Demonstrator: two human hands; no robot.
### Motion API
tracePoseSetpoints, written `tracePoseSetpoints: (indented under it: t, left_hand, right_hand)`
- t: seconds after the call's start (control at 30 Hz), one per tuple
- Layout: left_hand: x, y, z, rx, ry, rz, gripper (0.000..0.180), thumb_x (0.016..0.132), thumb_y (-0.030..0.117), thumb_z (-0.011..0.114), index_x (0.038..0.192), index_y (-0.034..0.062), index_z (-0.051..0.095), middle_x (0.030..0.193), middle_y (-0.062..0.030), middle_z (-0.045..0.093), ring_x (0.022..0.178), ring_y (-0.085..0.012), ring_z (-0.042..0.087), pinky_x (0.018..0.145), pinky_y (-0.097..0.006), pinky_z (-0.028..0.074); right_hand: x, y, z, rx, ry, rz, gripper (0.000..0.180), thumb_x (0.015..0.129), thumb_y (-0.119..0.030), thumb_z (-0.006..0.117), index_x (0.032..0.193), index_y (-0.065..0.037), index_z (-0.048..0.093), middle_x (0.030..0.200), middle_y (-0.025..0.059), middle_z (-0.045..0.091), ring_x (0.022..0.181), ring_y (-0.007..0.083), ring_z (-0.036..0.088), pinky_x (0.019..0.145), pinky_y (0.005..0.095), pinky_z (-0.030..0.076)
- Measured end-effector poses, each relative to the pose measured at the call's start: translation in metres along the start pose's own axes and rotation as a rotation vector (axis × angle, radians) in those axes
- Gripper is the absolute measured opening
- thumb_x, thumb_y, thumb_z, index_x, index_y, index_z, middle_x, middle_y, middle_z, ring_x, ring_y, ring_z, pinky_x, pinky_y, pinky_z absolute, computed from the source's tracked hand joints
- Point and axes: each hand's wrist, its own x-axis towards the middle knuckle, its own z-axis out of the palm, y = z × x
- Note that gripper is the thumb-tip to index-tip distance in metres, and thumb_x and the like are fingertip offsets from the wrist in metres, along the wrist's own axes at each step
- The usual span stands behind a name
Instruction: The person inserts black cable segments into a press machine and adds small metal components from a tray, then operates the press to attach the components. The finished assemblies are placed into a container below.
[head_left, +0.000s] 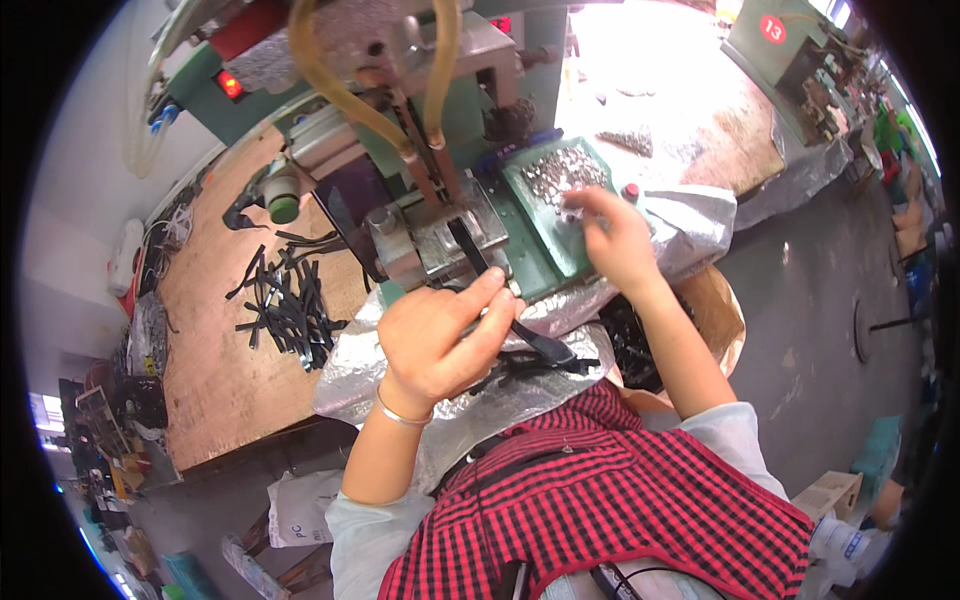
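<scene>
My left hand (440, 335) pinches a flat black strap (468, 243) between thumb and fingertips. The strap's upper end lies at the metal block (460, 240) under the machine's copper-coloured electrodes (425, 180); its lower part trails past my fingers toward my lap. My right hand (622, 240) is at the green tray (545, 235), fingers bent and closed together at the edge of a heap of small silvery metal parts (565, 172). A tiny shiny bit shows by its fingertips, too small to name.
A pile of black straps (290, 305) lies on the wooden table (210, 370) at left. More straps (525, 368) rest on silvery sheeting (370, 360) before me. A red button (630, 191) stands beside the tray. An open bag (715, 315) with dark contents sits at right.
</scene>
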Motion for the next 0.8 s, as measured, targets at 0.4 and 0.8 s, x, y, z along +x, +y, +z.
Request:
tracePoseSetpoints:
  t: [0.4, 0.8]
  left_hand:
    - [-0.003, -0.002, 0.007, -0.008, 0.078, -0.012, 0.024, 0.078, 0.012, 0.088, 0.098, 0.0103, 0.075, 0.100, -0.0088, 0.077, 0.058, -0.0142, 0.064, 0.049, -0.027, 0.044]
    - [-0.084, 0.036, -0.067, 0.512, -0.142, -0.439, 0.034, 0.083, 0.006, 0.084, 0.115, 0.0041, 0.074, 0.107, -0.0131, 0.078, 0.074, -0.0258, 0.070, 0.065, -0.033, 0.054]
  right_hand:
    - [0.001, 0.010, -0.001, -0.313, 0.023, -0.142, 0.013, 0.081, -0.006, 0.074, 0.094, -0.008, 0.074, 0.110, 0.0108, 0.070, 0.109, 0.0340, 0.066, 0.094, 0.0447, 0.053]
    - [-0.019, 0.003, -0.011, -0.037, 0.169, 0.141, 0.009, 0.102, -0.006, 0.063, 0.107, 0.000, 0.066, 0.094, 0.0132, 0.073, 0.090, 0.0217, 0.071, 0.091, 0.0328, 0.053]
